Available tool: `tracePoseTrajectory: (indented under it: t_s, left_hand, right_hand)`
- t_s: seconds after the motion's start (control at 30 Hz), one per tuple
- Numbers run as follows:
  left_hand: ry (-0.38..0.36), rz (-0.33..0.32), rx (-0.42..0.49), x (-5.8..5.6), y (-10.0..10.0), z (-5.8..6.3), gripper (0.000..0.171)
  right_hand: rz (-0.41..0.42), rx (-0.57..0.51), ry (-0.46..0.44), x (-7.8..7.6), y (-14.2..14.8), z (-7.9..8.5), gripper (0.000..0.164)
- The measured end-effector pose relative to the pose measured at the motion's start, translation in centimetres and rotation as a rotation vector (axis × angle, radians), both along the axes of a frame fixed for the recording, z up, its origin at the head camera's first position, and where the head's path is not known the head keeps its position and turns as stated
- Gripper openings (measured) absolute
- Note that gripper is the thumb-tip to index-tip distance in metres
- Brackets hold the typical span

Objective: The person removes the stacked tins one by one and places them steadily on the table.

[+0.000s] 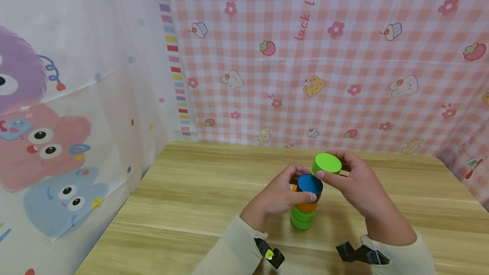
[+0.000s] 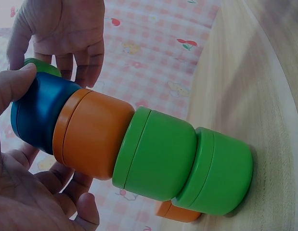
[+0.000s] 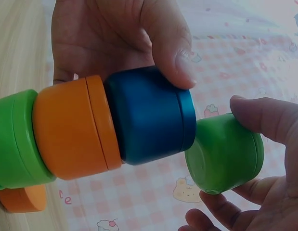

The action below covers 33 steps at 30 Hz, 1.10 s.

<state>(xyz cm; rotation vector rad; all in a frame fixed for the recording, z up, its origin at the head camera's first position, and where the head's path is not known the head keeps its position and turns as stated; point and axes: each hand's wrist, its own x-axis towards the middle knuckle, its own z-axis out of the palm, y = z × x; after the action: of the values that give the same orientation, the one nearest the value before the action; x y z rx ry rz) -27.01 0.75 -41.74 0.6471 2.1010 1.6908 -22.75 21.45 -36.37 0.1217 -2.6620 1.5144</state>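
A stack of small lidded jars stands on the table: two green ones at the bottom, the lower green jar and the upper green jar, then an orange jar and a blue jar on top. My left hand holds the blue jar between thumb and fingers. Another green jar is in my right hand, pinched by thumb and fingers. In the right wrist view, this green jar is beside the blue jar's lid, its base tilted toward it.
A second orange jar is on the table behind the stack, mostly hidden. The wood-grain table meets a pink checked cloth at the back and a white cartoon-print cloth on the left. Each wrist wears a black camera mount.
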Motion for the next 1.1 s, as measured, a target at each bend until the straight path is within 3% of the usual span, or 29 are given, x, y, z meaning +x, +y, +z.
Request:
tracePoseTrajectory:
  t_s: [1.1]
  left_hand:
    - [0.001, 0.000, -0.009, -0.1, 0.0, 0.1, 0.046]
  right_hand:
    - [-0.052, -0.056, -0.048, -2.0, 1.2, -1.8, 0.069]
